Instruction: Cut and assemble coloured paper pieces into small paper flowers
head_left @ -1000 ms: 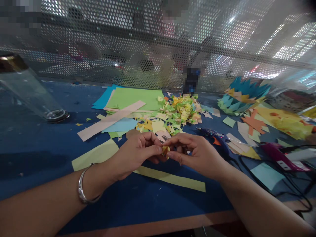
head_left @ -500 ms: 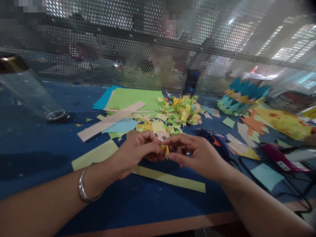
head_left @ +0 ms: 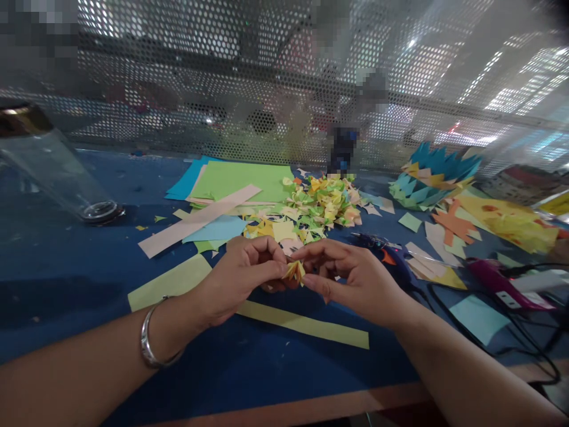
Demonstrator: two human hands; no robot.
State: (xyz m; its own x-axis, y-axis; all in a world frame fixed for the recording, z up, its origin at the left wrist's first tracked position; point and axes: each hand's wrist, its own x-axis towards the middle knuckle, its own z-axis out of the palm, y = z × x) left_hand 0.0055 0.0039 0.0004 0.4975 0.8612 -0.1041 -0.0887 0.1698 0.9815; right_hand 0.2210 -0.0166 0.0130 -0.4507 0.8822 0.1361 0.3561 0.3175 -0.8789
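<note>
- The folded yellow paper [head_left: 295, 271] sits between both hands, above the desk [head_left: 267, 379], its pleats fanned
- The left hand [head_left: 246, 270] has its grip pinching the paper's left end between thumb and forefinger, likely to keep the folds gathered there while the rest spreads
- The right hand [head_left: 351, 276] has thumb and forefinger parted around the other side, perhaps to shape it; I cannot tell whether this grip presses on it
- The heap of paper pieces [head_left: 326, 201] lies just beyond the fingers, presumably for easy reach
- The left hand and wrist hide where the wide pale-yellow piece [head_left: 171, 281] and the narrow strip [head_left: 306, 326] might meet
- The bottle [head_left: 57, 172] is cut off at left; shapes behind the perforated panel [head_left: 200, 130] are blurred
</note>
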